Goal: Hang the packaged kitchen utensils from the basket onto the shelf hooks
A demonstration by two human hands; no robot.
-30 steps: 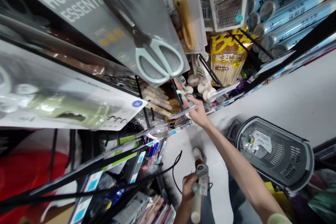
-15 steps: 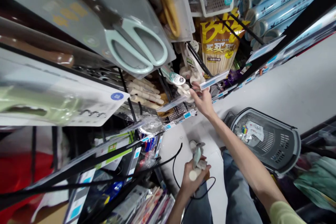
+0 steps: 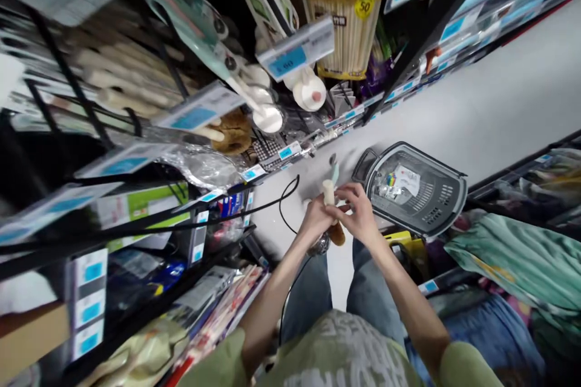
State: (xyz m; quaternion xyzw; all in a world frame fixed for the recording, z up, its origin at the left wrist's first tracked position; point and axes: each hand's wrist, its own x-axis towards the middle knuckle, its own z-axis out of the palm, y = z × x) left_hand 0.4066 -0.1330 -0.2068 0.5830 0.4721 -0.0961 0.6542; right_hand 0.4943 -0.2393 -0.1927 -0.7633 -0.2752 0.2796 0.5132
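Observation:
My left hand (image 3: pixel 314 219) is closed around a small bundle in front of my legs. In it stands a thick pale handle (image 3: pixel 328 190) with a round end, and beside that rises a thin mint-green handle (image 3: pixel 334 173). Below the fingers hangs a brown bristly brush head (image 3: pixel 336 234), apparently on the pale handle. A shiny, clear-wrapped item (image 3: pixel 320 244) hangs under the hand too. My right hand (image 3: pixel 357 208) meets the bundle from the right, fingers curled and thumb against the left hand; what it grips is hidden.
A grey shopping basket (image 3: pixel 447 193) with packaged items stands on the floor at right. Shelf hooks with price tags (image 3: pixel 297 51) jut out ahead, holding white-ended utensils (image 3: pixel 267 118) and a bamboo chopstick pack (image 3: pixel 345 30). A black cable (image 3: pixel 272 208) crosses at left; green cloth goods (image 3: pixel 521 254) lie right.
My right hand has left the hanging utensils and come down to my left hand. The view has shifted, so the shelf sits farther left and up. The left hand keeps its bundle.

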